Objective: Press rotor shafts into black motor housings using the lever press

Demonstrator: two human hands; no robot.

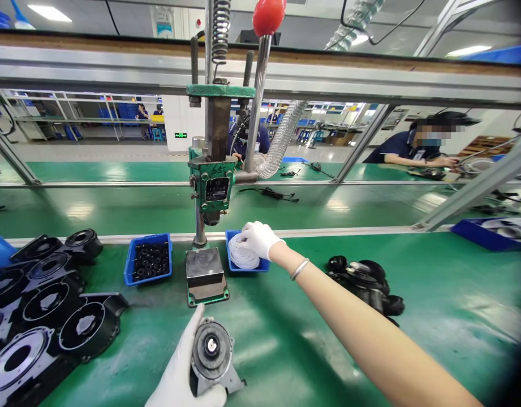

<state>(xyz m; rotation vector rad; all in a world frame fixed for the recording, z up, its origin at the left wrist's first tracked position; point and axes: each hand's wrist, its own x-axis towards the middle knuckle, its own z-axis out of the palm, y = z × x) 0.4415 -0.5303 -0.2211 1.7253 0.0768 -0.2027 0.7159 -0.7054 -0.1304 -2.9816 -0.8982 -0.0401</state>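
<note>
- My left hand (pixel 181 376), gloved white, sits at the bottom centre of the frame, fingers wrapped round a grey motor part (pixel 212 356); the frame's lower edge cuts off my wrist and the palm is hidden behind the part.
- My right hand (pixel 258 238), also gloved, reaches to the middle of the frame into a small blue tray (pixel 233 261); its fingers are curled over a stack of white rings (pixel 242 255), but I cannot tell whether they grip any.
- The two hands are well apart.
- Between them on the green worktop (pixel 285 333) stands the hand press (pixel 209 186).
- Left of it, another blue tray (pixel 149 259) holds small black pieces, too small to make out.
- Black housings (pixel 52 299) crowd the lower left, partly cropped.
</note>
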